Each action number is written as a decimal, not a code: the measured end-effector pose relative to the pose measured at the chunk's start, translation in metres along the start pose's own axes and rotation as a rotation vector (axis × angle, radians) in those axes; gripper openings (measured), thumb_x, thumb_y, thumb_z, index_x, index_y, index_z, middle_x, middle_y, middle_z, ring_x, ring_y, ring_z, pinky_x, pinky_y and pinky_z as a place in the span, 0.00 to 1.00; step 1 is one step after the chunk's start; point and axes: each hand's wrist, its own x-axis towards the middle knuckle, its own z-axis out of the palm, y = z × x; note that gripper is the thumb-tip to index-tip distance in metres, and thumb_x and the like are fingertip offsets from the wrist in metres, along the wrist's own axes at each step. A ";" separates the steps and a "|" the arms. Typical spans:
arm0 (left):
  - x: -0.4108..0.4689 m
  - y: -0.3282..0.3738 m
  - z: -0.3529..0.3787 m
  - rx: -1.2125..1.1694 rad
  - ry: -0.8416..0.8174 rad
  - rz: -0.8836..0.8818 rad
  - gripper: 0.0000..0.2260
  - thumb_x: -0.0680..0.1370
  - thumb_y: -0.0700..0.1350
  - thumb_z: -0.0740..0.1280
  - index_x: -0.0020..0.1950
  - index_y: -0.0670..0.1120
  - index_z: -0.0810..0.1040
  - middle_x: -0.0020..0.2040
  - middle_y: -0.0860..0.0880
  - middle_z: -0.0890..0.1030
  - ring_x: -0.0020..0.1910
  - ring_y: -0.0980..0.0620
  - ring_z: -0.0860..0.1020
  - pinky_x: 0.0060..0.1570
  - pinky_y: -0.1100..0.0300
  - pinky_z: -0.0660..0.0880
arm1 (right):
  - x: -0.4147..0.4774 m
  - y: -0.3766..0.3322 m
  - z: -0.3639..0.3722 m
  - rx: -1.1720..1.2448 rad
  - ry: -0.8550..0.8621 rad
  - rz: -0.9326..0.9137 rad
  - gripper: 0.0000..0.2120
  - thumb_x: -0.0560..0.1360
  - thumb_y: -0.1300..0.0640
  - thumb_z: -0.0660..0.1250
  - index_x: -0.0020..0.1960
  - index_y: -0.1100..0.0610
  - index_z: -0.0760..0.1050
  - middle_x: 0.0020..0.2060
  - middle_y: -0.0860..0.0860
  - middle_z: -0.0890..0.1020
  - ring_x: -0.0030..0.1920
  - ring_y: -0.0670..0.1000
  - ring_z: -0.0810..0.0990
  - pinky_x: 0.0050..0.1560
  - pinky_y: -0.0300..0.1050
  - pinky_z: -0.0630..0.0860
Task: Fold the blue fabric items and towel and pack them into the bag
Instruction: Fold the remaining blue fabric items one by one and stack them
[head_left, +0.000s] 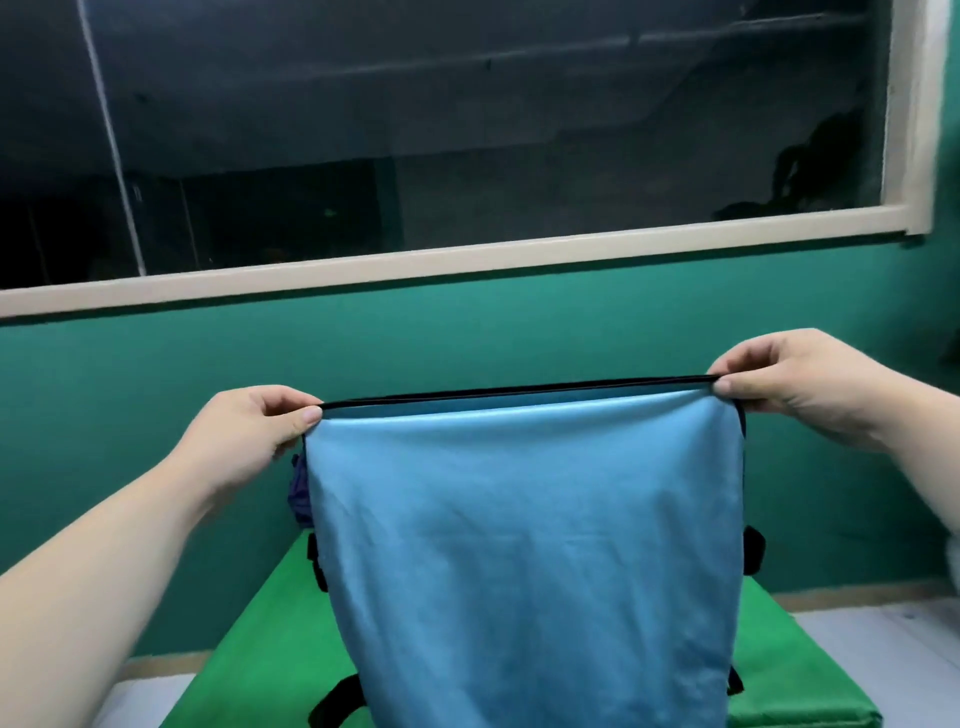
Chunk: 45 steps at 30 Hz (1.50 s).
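L hand (260, 423) pinched the left top corner of the light-blue fabric (524, 545), thumb vs forefinger; R hand (795, 384) pinched the right corner likewise. The fabric's black-trimmed top edge was pulled taut betw. them, the rest hanging over the green table (260, 639). Black straps (317, 564) showed at its sides. Teal wall (156, 389) behind.

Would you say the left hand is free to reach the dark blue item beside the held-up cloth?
Probably not yet. The left hand pinches a top corner of the light blue cloth, so it would have to let go first; the dark blue item sits below it, partly hidden by the cloth.
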 end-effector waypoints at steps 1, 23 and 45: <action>0.007 -0.010 0.007 -0.011 -0.013 -0.029 0.01 0.77 0.41 0.72 0.47 0.45 0.84 0.31 0.50 0.78 0.33 0.49 0.70 0.37 0.59 0.70 | 0.008 0.011 0.005 0.007 -0.011 0.019 0.02 0.73 0.68 0.72 0.44 0.63 0.82 0.38 0.54 0.83 0.40 0.50 0.81 0.43 0.40 0.81; 0.204 0.145 -0.025 -0.321 0.177 0.229 0.05 0.80 0.37 0.67 0.46 0.43 0.80 0.42 0.43 0.81 0.34 0.54 0.82 0.38 0.64 0.81 | 0.210 -0.149 -0.016 0.309 0.264 -0.376 0.07 0.78 0.64 0.67 0.46 0.55 0.81 0.38 0.50 0.84 0.34 0.47 0.81 0.39 0.45 0.81; -0.077 -0.090 0.028 -0.081 -0.367 -0.283 0.03 0.77 0.32 0.68 0.44 0.36 0.81 0.35 0.41 0.80 0.33 0.49 0.79 0.33 0.61 0.79 | -0.067 0.099 0.039 0.243 -0.229 0.240 0.29 0.46 0.49 0.88 0.40 0.61 0.82 0.38 0.58 0.81 0.37 0.50 0.81 0.38 0.39 0.80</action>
